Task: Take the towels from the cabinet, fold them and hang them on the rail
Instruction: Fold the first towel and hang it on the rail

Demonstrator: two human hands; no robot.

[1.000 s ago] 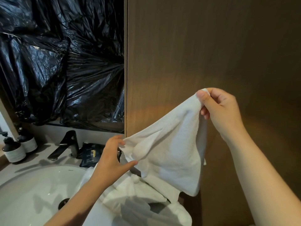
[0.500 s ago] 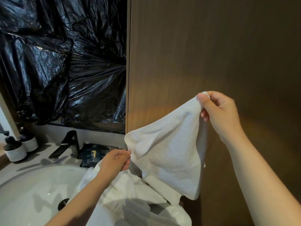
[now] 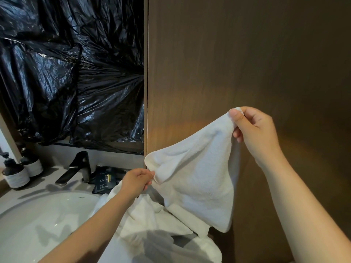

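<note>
1. The towel point(image 3: 199, 177) is plain white, same as the towel heap point(image 3: 152, 224).
2. That wall panel point(image 3: 228, 63) is brown with faint vertical wood grain.
3. The plastic sheet point(image 3: 66, 73) is shiny black.
4. Black faucet point(image 3: 76, 169), white sink point(image 3: 38, 224).
5. The bottles point(image 3: 16, 175) are black with pale grey labels, and the packet point(image 3: 104, 182) is black with a yellow mark.

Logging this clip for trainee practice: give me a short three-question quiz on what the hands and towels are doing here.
1. True or false: the right hand pinches the top corner of the raised towel.
2. What lies under the raised towel? A) a heap of white towels B) a bucket C) shoes.
3. How many bottles stand left of the tap?
Key: 1 true; 2 A; 3 two.
</note>
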